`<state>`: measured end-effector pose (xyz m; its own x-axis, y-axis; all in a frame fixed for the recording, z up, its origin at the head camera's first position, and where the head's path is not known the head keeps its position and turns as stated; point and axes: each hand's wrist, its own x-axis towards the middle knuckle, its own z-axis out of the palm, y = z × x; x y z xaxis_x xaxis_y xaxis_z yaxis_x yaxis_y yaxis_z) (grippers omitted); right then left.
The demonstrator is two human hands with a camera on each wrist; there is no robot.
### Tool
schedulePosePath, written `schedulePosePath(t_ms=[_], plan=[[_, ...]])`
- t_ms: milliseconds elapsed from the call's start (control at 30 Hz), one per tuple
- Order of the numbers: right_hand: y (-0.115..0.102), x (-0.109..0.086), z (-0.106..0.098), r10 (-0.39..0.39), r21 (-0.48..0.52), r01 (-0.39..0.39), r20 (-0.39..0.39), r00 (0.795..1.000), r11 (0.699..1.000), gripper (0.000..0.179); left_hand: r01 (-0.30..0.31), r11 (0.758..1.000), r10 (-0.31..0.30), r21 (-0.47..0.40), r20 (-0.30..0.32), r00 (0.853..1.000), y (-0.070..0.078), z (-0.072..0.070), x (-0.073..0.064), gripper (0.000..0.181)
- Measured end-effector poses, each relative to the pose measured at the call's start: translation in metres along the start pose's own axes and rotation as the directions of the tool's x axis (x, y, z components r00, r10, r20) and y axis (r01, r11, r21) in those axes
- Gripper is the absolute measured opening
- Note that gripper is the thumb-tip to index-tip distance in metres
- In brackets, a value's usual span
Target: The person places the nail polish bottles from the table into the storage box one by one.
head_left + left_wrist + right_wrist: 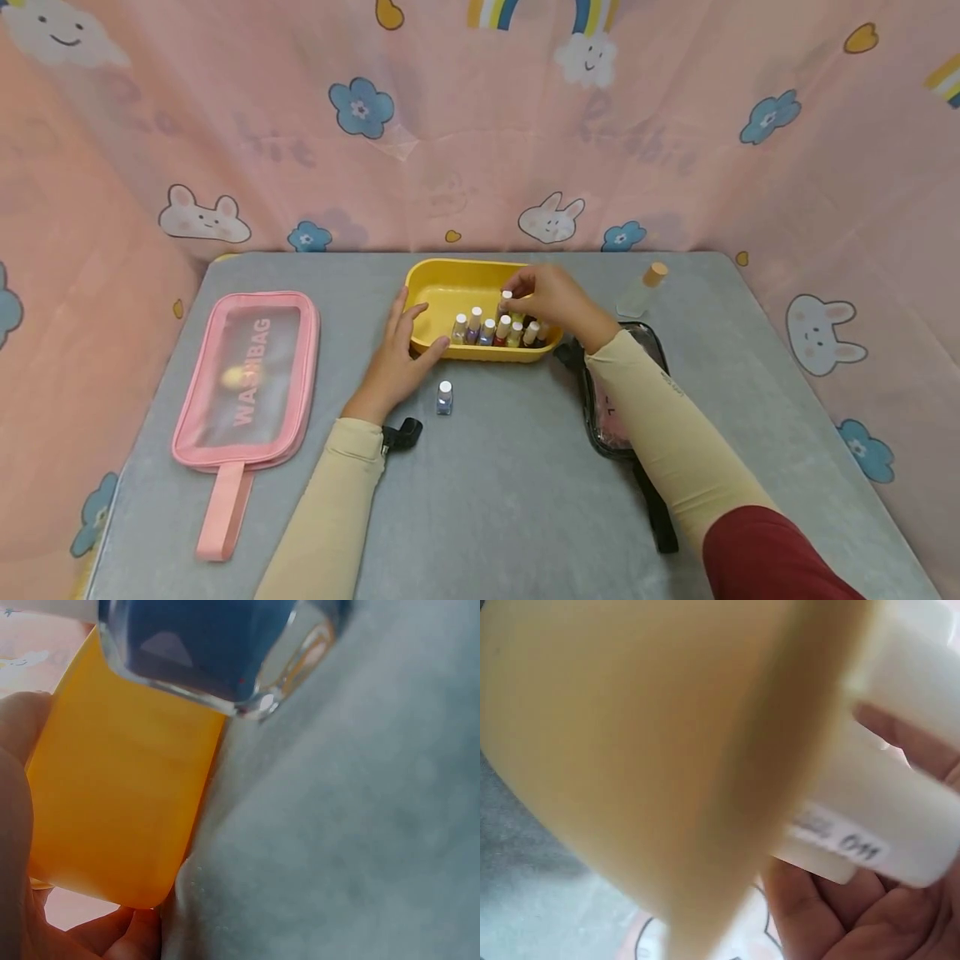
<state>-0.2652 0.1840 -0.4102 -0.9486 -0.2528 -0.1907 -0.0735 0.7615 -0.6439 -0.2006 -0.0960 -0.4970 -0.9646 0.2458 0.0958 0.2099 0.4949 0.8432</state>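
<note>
My left hand holds the left end of a yellow tray, thumb at the front rim. In the left wrist view its fingers wrap the tray's end. Inside the tray's right half, my right hand pinches the white cap of a nail polish bottle. Several white-capped nail polish bottles stand in front of it along the near wall. On the table before the tray stands a blue nail polish bottle. The right wrist view is largely covered by the blurred tray wall.
At the left lies a pink-trimmed clear wash bag with a strap. A black-trimmed clear bag lies partly under the right forearm. Behind it a glass bottle with a wooden-looking cap stands near a patterned curtain.
</note>
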Motion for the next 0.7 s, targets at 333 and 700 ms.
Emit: schedulePosePath(t_ms=[333,700], plan=[[0.003,-0.003,0.004,0.041,0.045,-0.039,-0.031,0.999,0.998,0.025,-0.006,1.000,0.006,0.003,-0.001,1.000,-0.002,0.000,0.000,0.075],[-0.017,-0.042,0.007,-0.092,0.104,0.113,-0.187,0.978,0.988,0.055,0.002,1.000,-0.002,0.008,-0.001,1.000,-0.001,0.001,0.001,0.074]])
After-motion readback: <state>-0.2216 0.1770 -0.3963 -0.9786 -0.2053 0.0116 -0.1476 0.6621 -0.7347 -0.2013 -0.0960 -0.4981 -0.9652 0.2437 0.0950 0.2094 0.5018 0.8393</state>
